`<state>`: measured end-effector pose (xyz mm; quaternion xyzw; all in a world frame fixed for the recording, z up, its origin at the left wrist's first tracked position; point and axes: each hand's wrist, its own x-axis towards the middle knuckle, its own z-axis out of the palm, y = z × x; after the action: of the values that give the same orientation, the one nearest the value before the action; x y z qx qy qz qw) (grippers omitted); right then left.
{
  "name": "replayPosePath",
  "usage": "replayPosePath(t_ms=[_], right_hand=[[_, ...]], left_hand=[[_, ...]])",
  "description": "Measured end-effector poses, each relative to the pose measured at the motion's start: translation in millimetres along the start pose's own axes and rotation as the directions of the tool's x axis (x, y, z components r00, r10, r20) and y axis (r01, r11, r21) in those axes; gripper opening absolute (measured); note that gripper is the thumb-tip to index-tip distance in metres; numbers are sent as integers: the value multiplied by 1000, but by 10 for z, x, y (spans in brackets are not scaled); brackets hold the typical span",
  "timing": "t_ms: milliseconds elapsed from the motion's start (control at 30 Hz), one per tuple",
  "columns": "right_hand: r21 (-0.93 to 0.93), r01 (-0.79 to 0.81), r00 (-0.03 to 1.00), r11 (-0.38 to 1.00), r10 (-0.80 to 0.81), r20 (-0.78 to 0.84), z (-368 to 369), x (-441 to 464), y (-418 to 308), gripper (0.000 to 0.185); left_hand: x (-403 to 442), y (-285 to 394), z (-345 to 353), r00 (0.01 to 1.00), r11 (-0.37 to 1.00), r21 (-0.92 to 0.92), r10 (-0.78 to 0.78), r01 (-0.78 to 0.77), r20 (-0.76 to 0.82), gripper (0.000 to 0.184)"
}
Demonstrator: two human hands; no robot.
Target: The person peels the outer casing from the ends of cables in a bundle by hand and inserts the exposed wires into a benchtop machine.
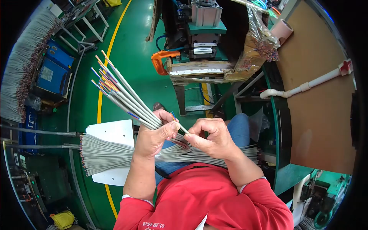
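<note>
My left hand [163, 128] is closed round several grey cables [130, 97], which fan out up and to the left with coloured inner wires bare at their ends. Between that thumb and fingers runs one short single cable [183, 130], its blue and orange wire ends sticking up past the thumb. My right hand [211, 136] pinches this same cable lower down with thumb and forefinger, its other fingers curled in. Below both hands, a thick bundle of grey cables [111, 153] lies across my lap and over a white board [115, 128] on the left.
Ahead stands a green machine [207, 28] with an orange handle-like part [161, 61] and a taped cardboard edge [203, 71]. A white pipe [314, 82] crosses a brown panel [318, 126] on the right. More grey cables [27, 57] hang at the far left.
</note>
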<state>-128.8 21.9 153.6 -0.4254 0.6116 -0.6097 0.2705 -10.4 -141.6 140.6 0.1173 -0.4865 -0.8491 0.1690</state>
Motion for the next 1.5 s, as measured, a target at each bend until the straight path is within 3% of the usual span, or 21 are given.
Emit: replayPosePath(t_ms=[133,233,367,500,600,767,900,1033,1100,1233,1500], right_hand=[[-13,12,1000,1000,-13,-8,59,1,10,15],[-5,7,998,1000,-7,-66,134,2,30,14],[-29,-10,999,1000,9,-34,110,21,9,14],[-40,-30,999,999,31,23,91,37,10,14],[192,-195,980,962,186,62,152,33,66,16],[75,-63,995,995,57,80,99,74,18,19],[141,-94,996,986,95,4,-67,158,-133,25],[72,-121,950,990,136,-282,-401,505,-129,21],[180,-119,909,977,180,-377,-539,712,9,22],[302,-129,870,945,254,-422,-624,1001,239,23],[338,-130,851,932,280,-444,-649,1218,345,23]], left_hand=[[3,-78,36,998,998,-40,56,-56,-9,14],[5,-180,78,995,952,-296,61,-82,-80,14],[6,-26,87,997,982,-187,-22,7,-78,13],[21,-58,112,988,981,-190,8,-37,-152,12],[41,-110,147,984,983,-180,1,-33,-176,14],[98,-39,85,973,988,-135,39,-71,-228,16],[211,158,-76,958,956,-251,81,-153,-277,17],[126,52,6,982,969,-208,105,-137,-158,17],[101,48,15,986,969,-214,97,-125,-137,17],[64,60,-16,986,966,-226,96,-126,-139,17],[26,64,-47,985,961,-237,112,-140,-128,17]])
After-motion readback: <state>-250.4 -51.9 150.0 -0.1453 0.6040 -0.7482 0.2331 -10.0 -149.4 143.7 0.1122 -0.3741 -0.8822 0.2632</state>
